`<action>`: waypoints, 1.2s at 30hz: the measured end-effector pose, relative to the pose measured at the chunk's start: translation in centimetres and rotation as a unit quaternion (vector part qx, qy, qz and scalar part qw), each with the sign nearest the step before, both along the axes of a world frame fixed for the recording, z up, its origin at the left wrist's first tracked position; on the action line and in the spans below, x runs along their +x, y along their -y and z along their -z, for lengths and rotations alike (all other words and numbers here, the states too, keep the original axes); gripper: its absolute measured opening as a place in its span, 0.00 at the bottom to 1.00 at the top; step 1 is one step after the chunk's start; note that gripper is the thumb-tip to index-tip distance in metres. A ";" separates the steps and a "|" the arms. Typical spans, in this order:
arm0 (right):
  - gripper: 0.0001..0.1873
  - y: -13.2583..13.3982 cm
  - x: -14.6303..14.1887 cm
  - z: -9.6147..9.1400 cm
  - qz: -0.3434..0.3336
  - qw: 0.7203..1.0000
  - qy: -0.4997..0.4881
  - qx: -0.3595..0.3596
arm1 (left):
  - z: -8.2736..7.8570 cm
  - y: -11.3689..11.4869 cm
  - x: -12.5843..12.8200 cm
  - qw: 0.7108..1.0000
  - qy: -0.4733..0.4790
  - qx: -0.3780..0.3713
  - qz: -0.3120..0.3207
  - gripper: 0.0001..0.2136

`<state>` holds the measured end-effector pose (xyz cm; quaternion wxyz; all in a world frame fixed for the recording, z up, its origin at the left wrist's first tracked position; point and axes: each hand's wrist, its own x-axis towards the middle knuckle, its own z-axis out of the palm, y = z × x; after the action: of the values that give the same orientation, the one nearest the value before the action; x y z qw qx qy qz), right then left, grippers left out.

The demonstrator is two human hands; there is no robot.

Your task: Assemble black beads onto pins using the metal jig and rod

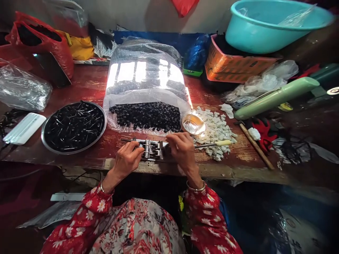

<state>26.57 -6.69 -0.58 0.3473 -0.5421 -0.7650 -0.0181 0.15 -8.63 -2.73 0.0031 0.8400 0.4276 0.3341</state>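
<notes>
1. One small metal tool (pixel 151 149) lies near the front edge of the red table (pixel 87 83);
2. the left hand (pixel 127 158) bends its fingers at the left end; the right hand (pixel 183 151) bends its fingers at the right end; I cannot tell what they pinch;
3. behind the tool, a clear bag (pixel 148 83) shows black bits (pixel 148 115) in its mouth; on the left is a round tray (pixel 75 153) full of dark pieces with pins (pixel 74 127);
4. on the right, a gold dish (pixel 194 125) is beside pale bits (pixel 217 132).

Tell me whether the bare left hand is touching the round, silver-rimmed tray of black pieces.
Apart. The head view shows a strip of dark-red wooden tabletop between the left hand and the tray's rim.
</notes>
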 end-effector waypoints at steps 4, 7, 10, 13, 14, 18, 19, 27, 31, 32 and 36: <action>0.15 1.2 5.5 0.1 0.146 0.984 0.105 -0.010 | -0.3 -0.3 -0.3 0.999 0.031 -0.019 0.003 0.05; 0.18 2.7 9.1 0.4 0.215 0.951 0.218 -0.040 | -0.5 -0.5 -0.4 0.999 0.044 -0.028 0.000 0.06; 0.18 4.9 11.0 0.6 0.198 0.941 0.267 -0.068 | -0.8 -0.7 -0.7 0.997 0.059 -0.043 -0.002 0.06; 0.17 8.2 11.5 0.5 0.163 0.946 0.264 -0.096 | -1.1 -1.1 -1.3 0.997 0.054 -0.055 -0.005 0.10; 0.18 9.5 11.5 0.4 0.151 0.949 0.251 -0.113 | -1.2 -1.3 -1.6 0.997 0.044 -0.057 -0.004 0.12; 0.20 14.0 11.2 0.1 0.066 0.965 0.072 -0.245 | -0.8 -1.9 -2.5 0.999 -0.016 -0.047 0.002 0.24; 0.20 14.7 11.2 0.0 0.043 0.955 0.010 -0.294 | -0.6 -2.0 -2.6 0.999 -0.033 -0.043 0.005 0.26; 0.34 14.4 11.1 -1.2 -0.013 0.725 -0.289 -0.625 | 0.8 -2.6 -2.5 0.995 -0.087 -0.045 0.027 0.33; 0.32 14.9 10.0 -0.6 -0.033 0.673 -0.359 -0.645 | 1.2 -2.6 -2.6 0.995 -0.092 -0.043 0.025 0.36; 0.31 15.3 9.5 -0.3 -0.038 0.657 -0.383 -0.648 | 1.3 -2.7 -2.6 0.994 -0.093 -0.044 0.025 0.36; 0.27 17.0 7.4 0.6 -0.045 0.605 -0.477 -0.636 | 1.4 -2.6 -2.5 0.994 -0.101 -0.036 0.027 0.38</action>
<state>33.92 -23.67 -1.17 0.2311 -0.5234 -0.3328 0.7496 -2.35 -5.98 -4.14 -0.0009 0.8798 0.4150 0.2317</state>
